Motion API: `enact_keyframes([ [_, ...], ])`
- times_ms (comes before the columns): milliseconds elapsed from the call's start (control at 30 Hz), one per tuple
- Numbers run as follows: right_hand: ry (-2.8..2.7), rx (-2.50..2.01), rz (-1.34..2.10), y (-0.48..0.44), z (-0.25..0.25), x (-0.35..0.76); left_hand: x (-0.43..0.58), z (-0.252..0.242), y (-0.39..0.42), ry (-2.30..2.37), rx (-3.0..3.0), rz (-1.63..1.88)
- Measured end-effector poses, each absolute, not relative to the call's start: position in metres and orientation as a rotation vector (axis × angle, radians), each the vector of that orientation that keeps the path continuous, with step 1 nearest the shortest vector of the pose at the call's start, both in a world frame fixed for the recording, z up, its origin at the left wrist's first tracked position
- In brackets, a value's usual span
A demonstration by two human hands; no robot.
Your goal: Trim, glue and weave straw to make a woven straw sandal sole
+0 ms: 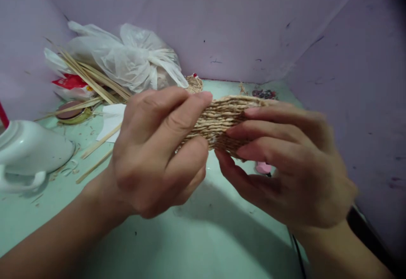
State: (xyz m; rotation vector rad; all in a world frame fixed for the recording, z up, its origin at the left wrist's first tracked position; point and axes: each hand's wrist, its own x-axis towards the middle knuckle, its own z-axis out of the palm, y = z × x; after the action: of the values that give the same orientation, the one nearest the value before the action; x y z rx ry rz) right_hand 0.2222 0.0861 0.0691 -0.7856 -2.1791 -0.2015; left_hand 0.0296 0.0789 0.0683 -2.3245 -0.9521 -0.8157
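Note:
Both hands hold a flat woven piece of tan twisted rope above the pale green table. My left hand is closed on its left end, thumb under and fingers curled over the top. My right hand grips the right end, fingers stretched along the front face and slightly blurred. The middle band of the weave shows between the two hands; the rest is hidden by fingers.
A knotted clear plastic bag and a bundle of thin wooden sticks lie at the back left, with a red packet. A white spouted vessel stands at the left edge. A small woven ball and dark beads sit near the lilac wall. A pink object lies under my right hand.

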Motion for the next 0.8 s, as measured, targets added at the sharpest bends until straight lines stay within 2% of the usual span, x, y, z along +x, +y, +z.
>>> enact_keyframes([
  [133, -2.146, -0.834, 0.087, 0.093, 0.023, 0.216, 0.027, 0.031, 0.085, -1.043, -2.542, -0.886],
  [300, -2.169, -1.060, 0.488, 0.096, -0.033, 0.212, 0.028, -0.018, 0.089, -1.432, -2.841, -0.821],
  [467, -2.129, -1.202, 0.611, 0.094, -0.039, 0.207, 0.030, -0.027, 0.089, -1.667, -2.917, -0.881],
  [800, -2.044, -1.247, 0.649, 0.096, -0.041, 0.202, 0.034, -0.029, 0.092, -1.794, -2.878, -0.954],
])
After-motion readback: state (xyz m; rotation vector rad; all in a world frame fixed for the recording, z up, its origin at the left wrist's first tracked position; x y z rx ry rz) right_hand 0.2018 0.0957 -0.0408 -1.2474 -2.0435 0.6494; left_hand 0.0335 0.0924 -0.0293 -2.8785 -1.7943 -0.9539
